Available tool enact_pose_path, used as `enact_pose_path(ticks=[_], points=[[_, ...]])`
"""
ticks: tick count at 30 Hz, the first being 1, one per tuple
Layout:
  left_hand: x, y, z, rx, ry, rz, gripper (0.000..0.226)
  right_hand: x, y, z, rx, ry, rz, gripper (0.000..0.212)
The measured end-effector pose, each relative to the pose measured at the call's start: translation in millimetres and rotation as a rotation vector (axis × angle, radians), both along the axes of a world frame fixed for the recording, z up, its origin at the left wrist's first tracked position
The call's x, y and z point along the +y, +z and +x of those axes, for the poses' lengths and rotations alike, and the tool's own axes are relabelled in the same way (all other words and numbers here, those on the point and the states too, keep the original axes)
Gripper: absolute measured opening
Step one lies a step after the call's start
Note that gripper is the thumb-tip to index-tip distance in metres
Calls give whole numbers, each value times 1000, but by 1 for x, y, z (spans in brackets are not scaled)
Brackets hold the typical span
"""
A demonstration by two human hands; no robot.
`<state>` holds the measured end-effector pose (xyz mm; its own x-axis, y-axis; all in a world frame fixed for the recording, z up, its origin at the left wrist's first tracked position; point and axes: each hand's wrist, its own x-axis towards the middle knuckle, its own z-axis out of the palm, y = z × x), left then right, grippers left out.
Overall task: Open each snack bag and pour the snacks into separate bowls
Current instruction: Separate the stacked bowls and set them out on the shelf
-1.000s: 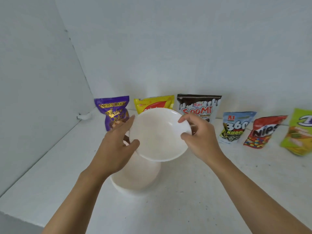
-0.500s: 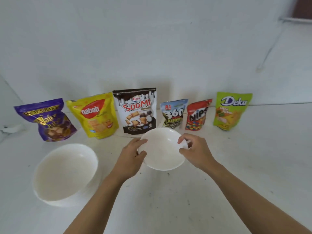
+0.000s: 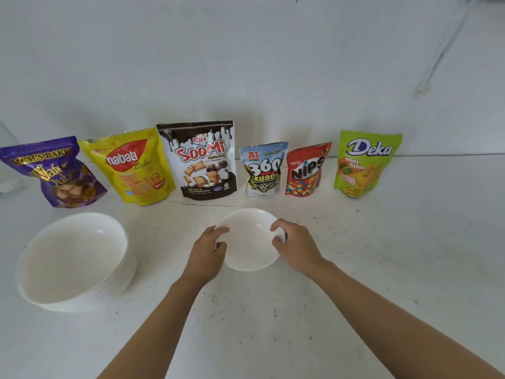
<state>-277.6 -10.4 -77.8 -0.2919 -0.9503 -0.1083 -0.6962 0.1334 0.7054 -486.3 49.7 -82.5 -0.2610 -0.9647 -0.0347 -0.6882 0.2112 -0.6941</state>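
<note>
- A person's left hand (image 3: 207,253) and right hand (image 3: 296,247) pinch opposite rims of a white bowl (image 3: 250,242), just in front of the Soomi bag (image 3: 205,160).
- The bowl appears stiff, light, slick and probably breakable; rim holds look safest.

With my left hand (image 3: 209,253) and right hand (image 3: 296,246) I carried the white bowl (image 3: 250,240) away from the stack of bowls (image 3: 73,258) - to the right and lower, in front of the 360 Kuaci bag (image 3: 263,169). It also became less tilted.
</note>
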Motion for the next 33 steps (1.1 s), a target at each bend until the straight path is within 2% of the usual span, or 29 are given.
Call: enact_pose_path(ticks=[3, 6, 8, 12, 15, 18, 21, 23, 28, 33], points=[[0, 10, 5, -14, -4, -33, 36, -2, 4, 1, 79, 37, -22, 37], [-2, 34, 16, -4, 5, -91, 36, -7, 19, 14, 129, 23, -133, 40], [-2, 56, 28, 18, 42, -180, 33, -13, 36, 28, 115, 54, -243, 35], [0, 102, 66, 131, 138, -359, 12, -29, 78, 68, 36, 146, -497, 16], [-3, 116, 108, 126, 200, -475, 9, -39, 104, 106, -69, 223, -567, 6], [-10, 110, 156, -58, 311, -571, 16, -47, 113, 147, -168, 308, -485, 7], [-16, 91, 200, -326, 429, -418, 33, -57, 99, 188, -163, 389, -357, 9], [-18, 76, 224, -396, 427, -350, 40, -64, 85, 213, -115, 416, -275, 15], [-22, 62, 263, -362, 368, -223, 38, -78, 62, 260, -123, 428, -59, 29], [-29, 57, 296, -126, 268, -167, 40, -88, 49, 281, -63, 364, -105, 29]])
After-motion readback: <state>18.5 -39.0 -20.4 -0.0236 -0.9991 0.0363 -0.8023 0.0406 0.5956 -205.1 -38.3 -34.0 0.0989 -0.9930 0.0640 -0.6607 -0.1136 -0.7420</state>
